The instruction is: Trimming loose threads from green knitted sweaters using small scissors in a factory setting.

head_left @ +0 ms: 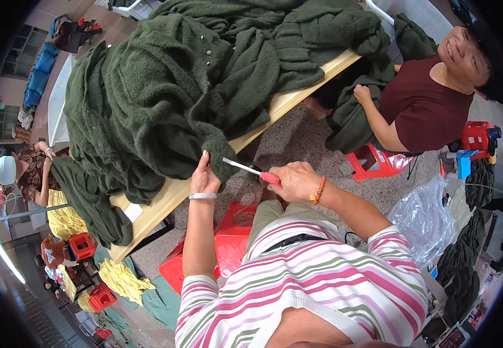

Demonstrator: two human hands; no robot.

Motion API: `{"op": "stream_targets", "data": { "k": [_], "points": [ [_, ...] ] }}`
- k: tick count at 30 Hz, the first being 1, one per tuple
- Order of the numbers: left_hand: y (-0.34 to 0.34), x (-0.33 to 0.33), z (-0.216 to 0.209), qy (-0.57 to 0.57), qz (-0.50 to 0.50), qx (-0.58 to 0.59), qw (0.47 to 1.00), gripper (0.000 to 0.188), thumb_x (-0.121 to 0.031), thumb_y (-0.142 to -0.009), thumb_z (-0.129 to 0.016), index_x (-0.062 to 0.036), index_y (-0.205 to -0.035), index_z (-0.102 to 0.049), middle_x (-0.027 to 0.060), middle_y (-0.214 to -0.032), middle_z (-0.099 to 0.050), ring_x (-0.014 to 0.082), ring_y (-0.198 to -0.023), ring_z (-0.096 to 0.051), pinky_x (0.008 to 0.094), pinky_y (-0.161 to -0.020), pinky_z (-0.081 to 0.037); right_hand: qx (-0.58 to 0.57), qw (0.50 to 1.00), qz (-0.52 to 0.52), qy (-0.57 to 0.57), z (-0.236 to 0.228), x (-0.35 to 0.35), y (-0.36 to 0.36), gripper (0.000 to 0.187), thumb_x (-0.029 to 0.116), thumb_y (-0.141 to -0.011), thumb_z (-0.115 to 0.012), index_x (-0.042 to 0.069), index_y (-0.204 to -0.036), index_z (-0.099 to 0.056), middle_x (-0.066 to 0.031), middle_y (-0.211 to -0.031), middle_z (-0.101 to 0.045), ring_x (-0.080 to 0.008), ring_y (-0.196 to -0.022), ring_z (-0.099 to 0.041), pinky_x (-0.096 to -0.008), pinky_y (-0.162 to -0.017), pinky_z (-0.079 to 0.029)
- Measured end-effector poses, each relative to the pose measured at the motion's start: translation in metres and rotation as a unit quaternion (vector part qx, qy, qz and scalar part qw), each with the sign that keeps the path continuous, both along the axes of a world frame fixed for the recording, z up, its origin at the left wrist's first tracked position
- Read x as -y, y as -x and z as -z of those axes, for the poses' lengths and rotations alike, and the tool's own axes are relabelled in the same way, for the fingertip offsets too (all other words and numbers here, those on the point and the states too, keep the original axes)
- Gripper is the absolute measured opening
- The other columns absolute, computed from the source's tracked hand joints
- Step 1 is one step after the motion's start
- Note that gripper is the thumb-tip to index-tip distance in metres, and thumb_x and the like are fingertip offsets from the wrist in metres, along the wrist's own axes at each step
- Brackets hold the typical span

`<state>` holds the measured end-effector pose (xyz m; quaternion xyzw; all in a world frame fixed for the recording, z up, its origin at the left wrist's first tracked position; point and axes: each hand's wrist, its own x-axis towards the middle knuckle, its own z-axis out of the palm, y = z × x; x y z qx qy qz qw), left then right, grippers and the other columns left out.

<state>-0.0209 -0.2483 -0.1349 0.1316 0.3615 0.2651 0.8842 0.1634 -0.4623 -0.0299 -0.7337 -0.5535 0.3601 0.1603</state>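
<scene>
My left hand [205, 176] grips the hanging edge of a dark green knit cardigan [158, 87] at the table's near side, thumb up on the cloth. In my right hand [300, 184] is a slim red-handled tool [270, 177] with a straight metal shaft, much like a screwdriver. Its tip reaches the cloth edge just right of my left thumb; I cannot tell whether it touches. Small shiny buttons [208, 53] dot the cardigan's front band. The fingers of my left hand are partly hidden behind the fabric.
Green knitwear heaps over the pale wooden table [167, 210]. Red plastic stools [231, 246] stand against my legs and another red stool [379, 162] is at right. A person in maroon [431, 104] handles green knitwear at right; another person [31, 174] does at left. Clear plastic sheeting [422, 217] lies at right.
</scene>
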Motion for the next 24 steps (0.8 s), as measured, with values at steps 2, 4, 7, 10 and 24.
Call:
{"op": "stream_targets", "data": {
  "k": [2,4,7,10,24],
  "points": [
    [-0.003,0.004,0.001,-0.024,-0.002,-0.045,0.999,0.023,-0.013,-0.096,-0.054,-0.0026,-0.115,-0.061,0.0141,-0.121,-0.063,0.03,-0.116,-0.057,0.0492,-0.104,-0.042,0.014,0.998,0.052,-0.021,0.005,0.001,-0.002,0.024,0.029,-0.084,-0.061,0.007,-0.094,-0.064,-0.0196,-0.085,-0.068,-0.0388,-0.087,-0.065,-0.0485,-0.079,-0.049],
    [-0.005,0.003,0.001,-0.023,-0.007,-0.039,0.999,0.023,-0.013,-0.096,-0.053,-0.0025,-0.115,-0.061,0.0138,-0.121,-0.063,0.0298,-0.116,-0.057,0.0494,-0.104,-0.042,0.012,1.0,0.016,-0.006,0.004,0.004,-0.003,0.024,0.029,-0.084,-0.061,0.007,-0.094,-0.064,-0.0192,-0.084,-0.068,-0.0386,-0.086,-0.066,-0.0482,-0.078,-0.05],
    [-0.004,0.001,0.003,-0.024,-0.01,-0.032,0.999,0.024,-0.013,-0.096,-0.053,-0.0021,-0.116,-0.06,0.0137,-0.121,-0.063,0.0299,-0.116,-0.057,0.0498,-0.104,-0.041,0.009,0.999,-0.031,0.014,-0.001,0.005,-0.002,0.023,0.028,-0.085,-0.06,0.007,-0.093,-0.064,-0.0188,-0.083,-0.068,-0.0375,-0.085,-0.066,-0.0481,-0.077,-0.05],
    [-0.005,0.004,0.001,-0.026,-0.002,-0.039,0.999,0.027,-0.013,-0.096,-0.052,-0.0012,-0.12,-0.058,0.0139,-0.123,-0.062,0.0305,-0.116,-0.057,0.0496,-0.105,-0.04,0.004,0.999,-0.009,0.035,0.005,0.003,0.0,0.025,0.03,-0.084,-0.061,0.008,-0.093,-0.065,-0.0206,-0.088,-0.068,-0.0376,-0.09,-0.065,-0.0493,-0.082,-0.049],
    [-0.005,-0.011,-0.038,-0.089,0.055,-0.014,0.994,0.029,-0.012,-0.098,-0.047,0.0041,-0.12,-0.056,0.015,-0.117,-0.063,0.0251,-0.107,-0.061,0.0391,-0.096,-0.049,-0.012,0.998,-0.047,0.032,-0.023,-0.016,-0.012,0.025,0.032,-0.086,-0.058,0.009,-0.094,-0.064,-0.0203,-0.087,-0.068,-0.0391,-0.089,-0.064,-0.0502,-0.079,-0.049]
  ]
}}
